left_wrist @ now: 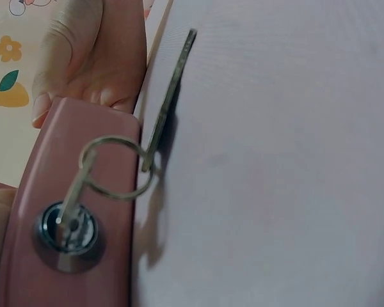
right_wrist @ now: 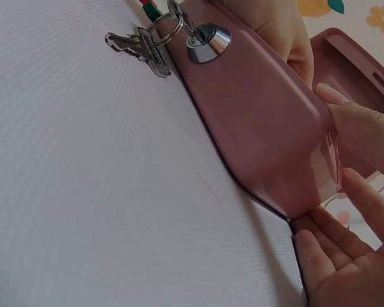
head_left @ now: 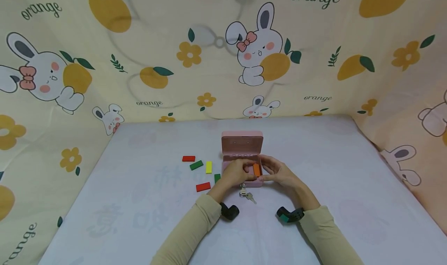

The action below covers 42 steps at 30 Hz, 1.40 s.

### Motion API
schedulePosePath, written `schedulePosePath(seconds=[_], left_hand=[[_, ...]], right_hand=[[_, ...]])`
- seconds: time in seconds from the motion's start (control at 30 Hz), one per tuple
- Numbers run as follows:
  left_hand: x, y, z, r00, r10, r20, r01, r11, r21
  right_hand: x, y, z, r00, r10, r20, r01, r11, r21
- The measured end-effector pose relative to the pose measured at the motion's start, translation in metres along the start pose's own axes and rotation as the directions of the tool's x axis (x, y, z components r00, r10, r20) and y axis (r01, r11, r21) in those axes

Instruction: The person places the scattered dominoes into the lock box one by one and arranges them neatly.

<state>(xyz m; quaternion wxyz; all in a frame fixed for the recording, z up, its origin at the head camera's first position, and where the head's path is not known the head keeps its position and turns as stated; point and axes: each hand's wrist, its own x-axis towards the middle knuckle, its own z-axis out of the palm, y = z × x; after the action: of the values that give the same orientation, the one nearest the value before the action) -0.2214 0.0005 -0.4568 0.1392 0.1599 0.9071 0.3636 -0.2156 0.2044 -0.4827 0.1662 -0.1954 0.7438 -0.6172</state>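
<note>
A pink metal cash box (head_left: pixel 242 183) stands on the table, lid (head_left: pixel 242 145) raised at the back. My left hand (head_left: pixel 234 174) reaches over the front rim, thumb and a finger at the two ends of an orange block (head_left: pixel 257 170) inside the box. My right hand (head_left: pixel 281 174) holds the box's right side, thumb on the rim and fingers along the outer wall in the right wrist view. A key sits in the front lock (right_wrist: pixel 208 43); a second key (right_wrist: pixel 137 48) hangs from its ring (left_wrist: pixel 115 195).
Left of the box lie red blocks (head_left: pixel 189 158) (head_left: pixel 203 187), green blocks (head_left: pixel 196 165) (head_left: pixel 217 178) and a yellow block (head_left: pixel 208 167). White cloth (head_left: pixel 139 218) covers the table. Behind it hangs a printed curtain (head_left: pixel 209 82) with rabbits and oranges.
</note>
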Motion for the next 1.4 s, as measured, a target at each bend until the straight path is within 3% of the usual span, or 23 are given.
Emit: schedulePosePath(seconds=[0.27,0.63,0.83,1.4], left_hand=[[-0.001,-0.001,-0.001,1.0,-0.006,0.004,0.006,0.999,-0.052],[-0.006,0.001,-0.007,0.995,0.093,-0.031,-0.095,0.994,-0.059],[-0.011,0.006,-0.013,0.993,0.103,-0.051,-0.108,0.988,-0.108],[-0.022,0.008,-0.024,0.987,0.143,-0.072,-0.15,0.982,-0.111]], right_hand=[[0.0,-0.001,0.001,1.0,0.001,0.002,-0.001,1.0,0.005],[0.0,-0.001,0.0,1.0,0.0,0.0,0.0,1.0,-0.009],[0.0,-0.001,0.0,1.0,-0.001,-0.001,0.001,1.0,0.0],[-0.001,-0.001,0.001,1.0,-0.006,-0.01,0.006,1.0,-0.026]])
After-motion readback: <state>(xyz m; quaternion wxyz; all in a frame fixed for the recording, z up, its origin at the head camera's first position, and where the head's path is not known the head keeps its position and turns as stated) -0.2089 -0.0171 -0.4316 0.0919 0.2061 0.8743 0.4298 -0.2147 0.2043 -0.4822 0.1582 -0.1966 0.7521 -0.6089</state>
